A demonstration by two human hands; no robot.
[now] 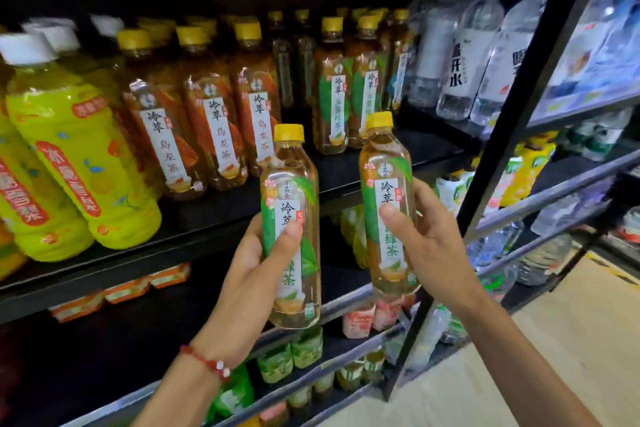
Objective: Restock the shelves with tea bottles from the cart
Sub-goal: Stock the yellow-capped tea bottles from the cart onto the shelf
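Observation:
My left hand (249, 274) grips a green tea bottle (292, 184) with a yellow cap and a green leaf label, held upright in front of the black shelf (221, 215). My right hand (429, 246) grips a second green tea bottle (386, 156) of the same kind, slightly higher and to the right. On the shelf behind them stand two matching green tea bottles (334, 94) with bare shelf in front of them. The cart is out of view.
Amber oolong tea bottles (214, 107) fill the shelf to the left, then yellow-green bottles (79, 149) at the far left. Water bottles (464, 55) stand to the right. A black upright post (512, 121) divides the racks. Lower shelves hold more drinks.

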